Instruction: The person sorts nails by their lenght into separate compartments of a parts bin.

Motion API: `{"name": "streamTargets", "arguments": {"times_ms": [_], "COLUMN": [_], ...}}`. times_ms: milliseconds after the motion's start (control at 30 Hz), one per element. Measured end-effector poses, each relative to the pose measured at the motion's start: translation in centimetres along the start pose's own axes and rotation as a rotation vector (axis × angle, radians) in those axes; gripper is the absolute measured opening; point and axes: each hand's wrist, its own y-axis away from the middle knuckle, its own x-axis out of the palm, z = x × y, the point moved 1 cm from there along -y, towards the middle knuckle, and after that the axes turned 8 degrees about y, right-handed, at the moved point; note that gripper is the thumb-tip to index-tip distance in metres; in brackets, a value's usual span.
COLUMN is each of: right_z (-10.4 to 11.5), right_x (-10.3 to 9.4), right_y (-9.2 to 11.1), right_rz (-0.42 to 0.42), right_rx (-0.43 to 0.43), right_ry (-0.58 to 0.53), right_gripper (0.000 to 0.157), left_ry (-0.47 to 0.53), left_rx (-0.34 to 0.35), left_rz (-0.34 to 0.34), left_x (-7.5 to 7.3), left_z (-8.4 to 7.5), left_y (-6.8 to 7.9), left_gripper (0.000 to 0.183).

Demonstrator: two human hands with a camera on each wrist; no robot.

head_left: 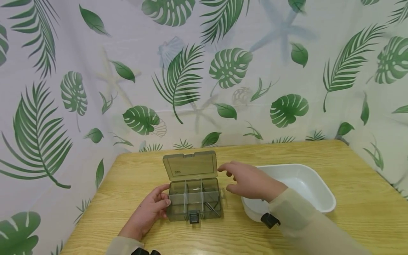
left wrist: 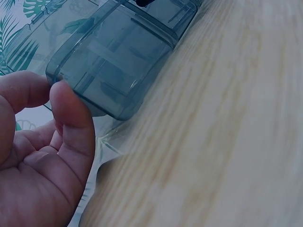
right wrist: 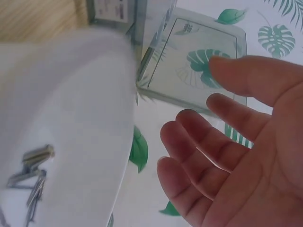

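Observation:
A smoky, see-through compartment box lies on the table with its lid raised at the back. Thin metal pieces rest in its front right compartment. My left hand grips the box's left side; the left wrist view shows thumb and index finger pinching the corner of the box. Between box and white basin hovers my right hand, fingers loosely bent with nothing between them, as the right wrist view of that hand shows. Several small metal pieces lie inside the basin.
The wooden table meets a leaf-printed cloth at the back and sides. My right forearm crosses over the basin's front edge. A dark latch hangs at the box's front.

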Motion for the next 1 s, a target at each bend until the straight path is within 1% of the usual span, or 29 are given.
{"name": "streamTargets", "arguments": {"times_ms": [233,433,600,733,800,867,1000], "right_z": [-2.3,-5.0,-7.1,-8.3,-8.8,-9.2,-9.7], "right_x": [-0.1,0.0,1.0,1.9,2.3,2.8,3.6], "right_y": [2.3,3.7,4.3,4.6,4.7,4.7,4.6], "right_rz": [0.026,0.034,0.04,0.049,0.058,0.082,0.16], "right_rx": [0.029,0.062,0.079,0.079,0.095,0.115,0.157], "right_ry": [-0.017,-0.038,-0.01,0.013,0.014,0.008,-0.021], "right_gripper": [0.05,0.051,0.054,0.055,0.055,0.055,0.059], "left_ry": [0.001,-0.004,-0.003,0.002,0.007,0.01,0.013], "left_rx": [-0.003,-0.001,-0.005,-0.006,-0.005,-0.002,-0.002], "left_rz": [-0.004,-0.007,-0.007,0.003,0.007,0.011,0.012], "left_x": [0.1,0.0,-0.1,-0.2,-0.2,-0.2,-0.2], "left_z": [0.2,0.2,0.1,0.0,0.0,0.0,0.0], "left_y": [0.0,-0.1,0.0,0.0,0.0,0.0,0.1], "left_gripper": [0.063,0.064,0.065,0.065,0.065,0.065,0.065]}}
